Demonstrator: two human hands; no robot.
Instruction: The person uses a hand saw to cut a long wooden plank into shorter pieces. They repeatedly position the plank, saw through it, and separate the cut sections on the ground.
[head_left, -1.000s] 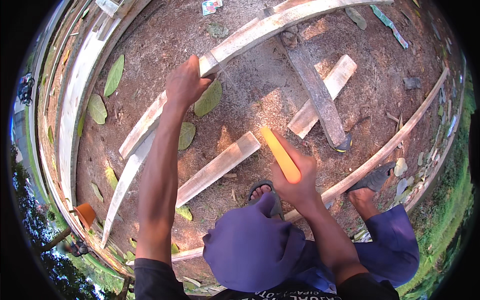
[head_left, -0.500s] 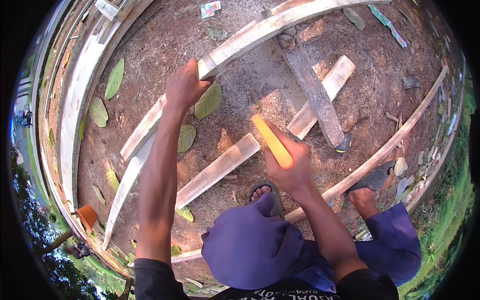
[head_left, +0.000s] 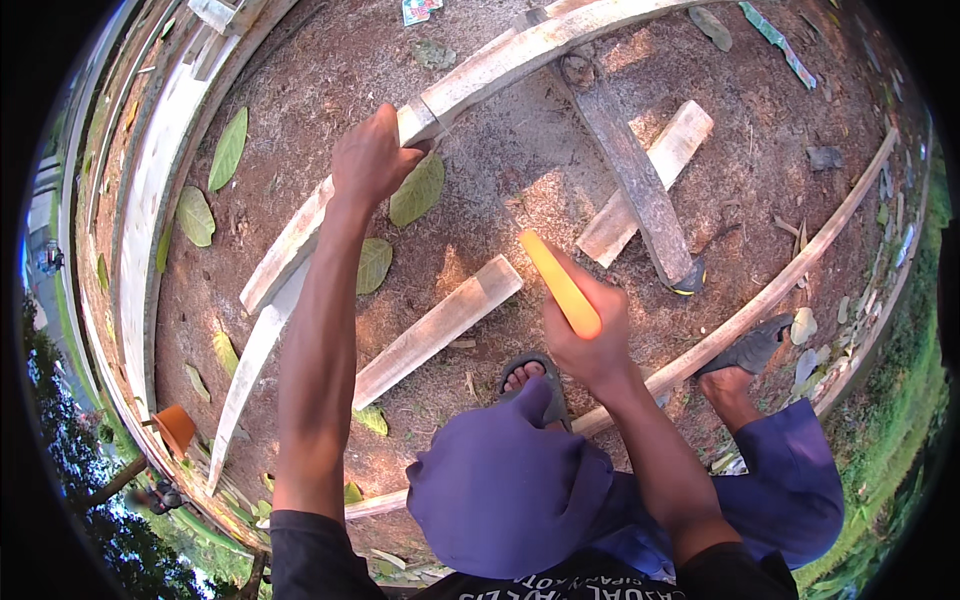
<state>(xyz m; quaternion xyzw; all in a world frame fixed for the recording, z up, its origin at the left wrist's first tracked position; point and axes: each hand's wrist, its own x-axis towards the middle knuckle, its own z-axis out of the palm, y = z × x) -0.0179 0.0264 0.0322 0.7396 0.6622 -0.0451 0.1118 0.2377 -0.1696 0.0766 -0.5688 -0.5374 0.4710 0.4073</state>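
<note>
Beam (head_left: 480,87) in L hand (head_left: 370,158), R hand (head_left: 592,335) w/ orange handle (head_left: 560,285)

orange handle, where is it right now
In the head view, the orange handle is just right of centre, gripped in the right hand, with the upper end of a short plank just to its left.

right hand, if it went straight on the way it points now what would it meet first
Likely the beam, near the cut beside the left hand; the right hand's orange handle points that way, though depth is unclear.
</note>
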